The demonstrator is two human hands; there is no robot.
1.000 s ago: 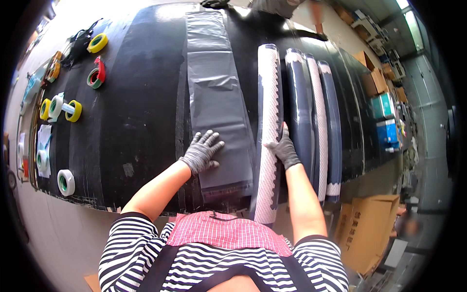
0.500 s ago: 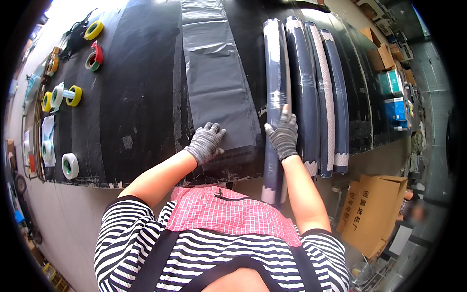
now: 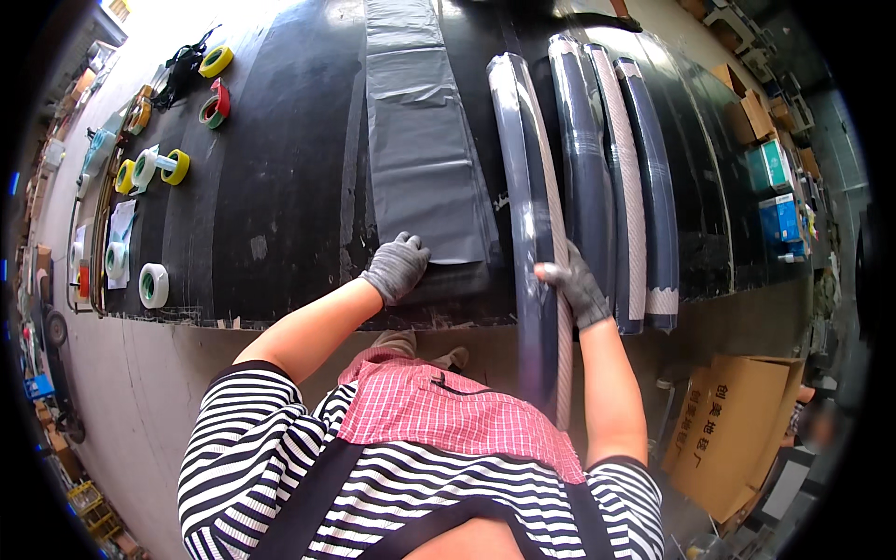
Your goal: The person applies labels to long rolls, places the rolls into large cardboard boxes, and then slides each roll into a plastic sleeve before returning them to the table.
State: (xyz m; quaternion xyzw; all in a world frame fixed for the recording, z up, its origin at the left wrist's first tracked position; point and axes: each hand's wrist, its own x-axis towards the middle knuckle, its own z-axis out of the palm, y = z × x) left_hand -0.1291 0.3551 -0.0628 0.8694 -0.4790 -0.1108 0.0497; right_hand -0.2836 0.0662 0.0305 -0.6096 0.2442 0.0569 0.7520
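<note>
A long, flat grey plastic sleeve (image 3: pixel 425 187) lies lengthwise on the black table (image 3: pixel 280 187). My gloved left hand (image 3: pixel 399 269) is at its near left corner, fingers bent together over the edge; the fingertips are partly hidden. Right of the sleeve is a dark blue roll in clear film (image 3: pixel 530 177), with a pale textured strip along its right side. Its near end sticks out past the table edge toward my apron. My gloved right hand (image 3: pixel 581 287) grips this roll from its right side, thumb on top and fingers behind it.
Several similar wrapped rolls (image 3: pixel 583 159) lie just right of my right hand. Tape rolls (image 3: pixel 154 286) and a red tape dispenser (image 3: pixel 217 105) sit on the table's left part. A large cardboard box (image 3: pixel 733 434) stands on the floor at the lower right. Small boxes (image 3: pixel 779 219) lie beyond the table's right side.
My right hand has gone from lying on top of the roll to gripping its side. The roll's far end has swung left, away from the other rolls. My left fingers have drawn together.
</note>
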